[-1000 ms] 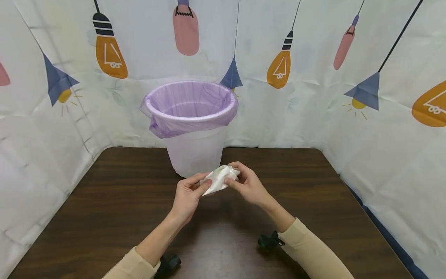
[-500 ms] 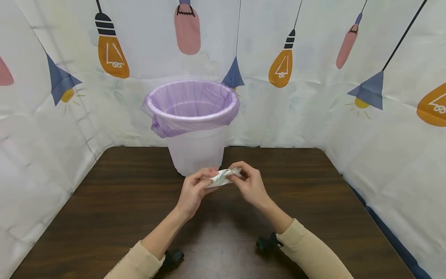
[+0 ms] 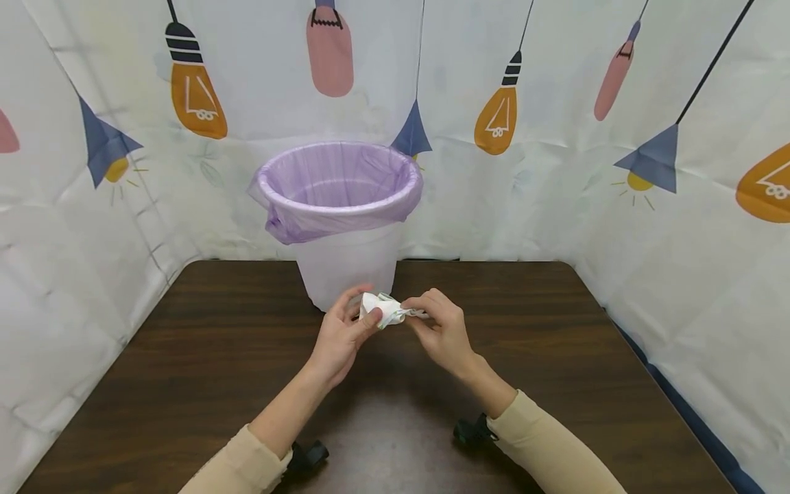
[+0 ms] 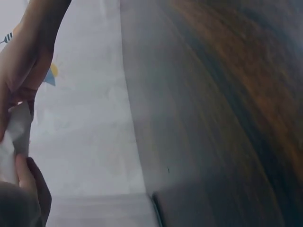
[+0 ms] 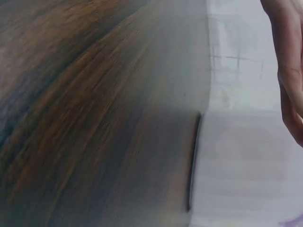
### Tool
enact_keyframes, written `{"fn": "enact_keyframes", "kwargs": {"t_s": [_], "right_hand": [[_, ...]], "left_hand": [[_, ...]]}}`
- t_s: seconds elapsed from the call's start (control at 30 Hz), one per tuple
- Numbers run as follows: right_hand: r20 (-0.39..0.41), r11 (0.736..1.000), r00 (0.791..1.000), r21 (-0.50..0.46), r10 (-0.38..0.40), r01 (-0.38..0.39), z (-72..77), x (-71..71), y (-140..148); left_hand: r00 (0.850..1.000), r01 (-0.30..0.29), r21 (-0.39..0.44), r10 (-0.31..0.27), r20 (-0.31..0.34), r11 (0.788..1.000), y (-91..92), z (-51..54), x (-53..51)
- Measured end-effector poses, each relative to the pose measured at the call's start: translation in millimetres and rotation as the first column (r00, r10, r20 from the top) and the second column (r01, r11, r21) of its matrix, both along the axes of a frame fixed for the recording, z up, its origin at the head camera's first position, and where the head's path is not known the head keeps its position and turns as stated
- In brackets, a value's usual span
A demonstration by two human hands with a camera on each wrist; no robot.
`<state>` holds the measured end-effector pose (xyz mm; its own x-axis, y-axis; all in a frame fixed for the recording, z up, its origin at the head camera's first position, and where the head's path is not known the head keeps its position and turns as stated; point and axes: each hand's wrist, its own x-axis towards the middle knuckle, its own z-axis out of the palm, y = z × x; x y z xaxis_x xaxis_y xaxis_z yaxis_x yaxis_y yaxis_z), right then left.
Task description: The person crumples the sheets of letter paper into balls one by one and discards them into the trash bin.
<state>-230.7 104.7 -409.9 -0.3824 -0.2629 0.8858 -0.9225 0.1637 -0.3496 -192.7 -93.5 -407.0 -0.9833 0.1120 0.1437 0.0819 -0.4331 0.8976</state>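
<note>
A crumpled white sheet with faint green marks is stretched between both hands above the table; whether it is paper or thin plastic I cannot tell. The left hand grips its wider, bunched end, thumb in front. The right hand pinches the narrow, twisted end between thumb and fingers. In the left wrist view the white sheet shows at the left edge, between the right hand above and the left hand's fingers below. The right wrist view catches only part of a hand at its right edge.
A white bin with a purple liner stands just beyond the hands, at the back of the dark wooden table. White cloth walls printed with lamps surround the table. Dark wrist cameras hang under both forearms.
The sheet has gone from a flatter, folded shape to a narrower, twisted bundle. The right fingers have closed in on its right end, while the left hand has shifted its hold.
</note>
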Motion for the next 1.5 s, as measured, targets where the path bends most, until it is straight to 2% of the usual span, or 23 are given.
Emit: {"fn": "enact_keyframes", "kwargs": {"t_s": [0.23, 0.37, 0.5, 0.6, 0.67, 0.73, 0.8, 0.87, 0.93, 1.03, 1.17, 1.37, 1.5], "right_hand": [[0.021, 0.998, 1.000, -0.053, -0.017, 0.018, 0.1, 2.3, -5.7], [0.015, 0.995, 0.999, -0.086, -0.048, 0.050, 1.1, 4.8, -8.7], [0.032, 0.995, 0.998, -0.080, -0.060, 0.062, 3.0, 7.4, -10.0], [0.066, 0.999, 0.998, -0.039, -0.016, 0.019, 5.7, 8.8, -7.9], [0.096, 0.998, 0.994, -0.015, 0.057, -0.056, 11.0, 11.5, -4.1], [0.144, 0.986, 0.975, -0.015, 0.169, -0.169, 11.9, 10.2, 0.9], [0.198, 0.960, 0.939, -0.040, 0.281, -0.278, 12.5, 9.1, 5.7], [0.230, 0.931, 0.902, -0.082, 0.364, -0.355, 11.6, 8.5, 8.0], [0.245, 0.911, 0.878, -0.121, 0.412, -0.394, 6.9, 6.0, 8.9], [0.221, 0.914, 0.888, -0.143, 0.404, -0.380, 3.8, 6.9, 7.6], [0.196, 0.916, 0.898, -0.167, 0.393, -0.364, 0.3, 7.8, 5.7], [0.279, 0.882, 0.842, -0.251, 0.461, -0.400, 2.4, 9.4, 7.0], [0.267, 0.863, 0.830, -0.279, 0.490, -0.421, 6.1, 8.2, 6.5]], "left_hand": [[0.992, -0.118, 0.056, 0.120, -0.030, 0.991, 8.9, -2.9, -2.4], [0.990, -0.133, 0.123, 0.137, -0.021, 0.983, 14.5, -2.4, -4.4], [0.990, -0.139, 0.158, 0.137, 0.019, 0.978, 16.0, -2.0, -7.3], [0.988, -0.150, 0.170, 0.142, 0.060, 0.974, 13.3, -1.4, -9.2], [0.988, -0.149, 0.189, 0.138, 0.074, 0.970, 10.2, -0.7, -11.1], [0.989, -0.141, 0.214, 0.126, 0.081, 0.967, 6.4, 1.1, -12.7], [0.992, -0.114, 0.247, 0.099, 0.073, 0.962, 3.7, 3.0, -14.0], [0.996, -0.075, 0.274, 0.061, 0.059, 0.959, 2.5, 5.3, -13.6], [0.999, -0.033, 0.295, 0.023, 0.039, 0.955, 3.3, 6.5, -12.3], [1.000, 0.011, 0.321, -0.016, 0.012, 0.947, 6.2, 8.2, -9.6], [0.999, 0.033, 0.354, -0.035, -0.002, 0.935, 10.1, 10.0, -5.3], [0.996, 0.088, 0.400, -0.094, -0.006, 0.912, 12.8, 9.4, -2.2], [0.992, 0.121, 0.372, -0.120, -0.025, 0.920, 11.2, 8.0, -3.3]]}}
